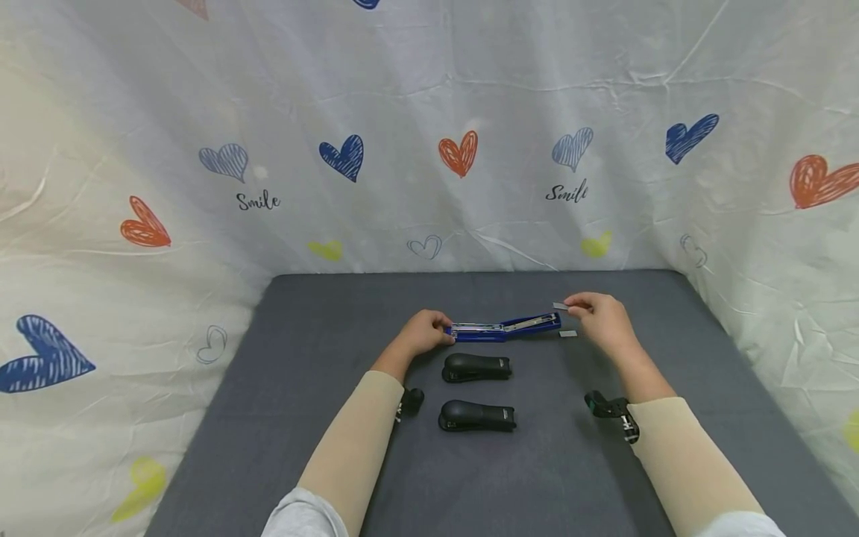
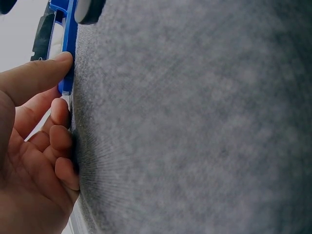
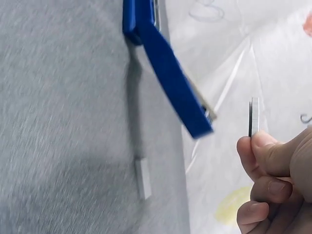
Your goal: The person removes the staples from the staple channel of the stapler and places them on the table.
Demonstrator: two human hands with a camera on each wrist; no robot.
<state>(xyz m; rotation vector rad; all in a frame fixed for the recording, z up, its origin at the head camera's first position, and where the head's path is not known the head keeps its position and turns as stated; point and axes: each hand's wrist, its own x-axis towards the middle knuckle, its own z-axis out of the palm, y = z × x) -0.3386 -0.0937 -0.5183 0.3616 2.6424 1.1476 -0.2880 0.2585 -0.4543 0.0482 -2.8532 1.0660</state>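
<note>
A blue stapler [image 1: 478, 337] is swung wide open above the grey table, its metal channel showing. At its left end, my left hand [image 1: 423, 333] pinches it between thumb and fingers; the left wrist view shows the thumb on the blue body [image 2: 72, 36]. My right hand [image 1: 605, 322] is just past the stapler's right end, pinching a small strip of staples [image 3: 254, 116] by one end, apart from the stapler. In the right wrist view the stapler's raised blue arm [image 3: 173, 80] slants toward that strip. A second staple strip [image 1: 567, 334] lies on the table below the right hand.
Two black staplers [image 1: 476, 367] lie one in front of the other, nearer to me than the blue one. The grey table [image 1: 322, 447] ends at a white cloth [image 1: 403, 89] printed with hearts, behind and at both sides.
</note>
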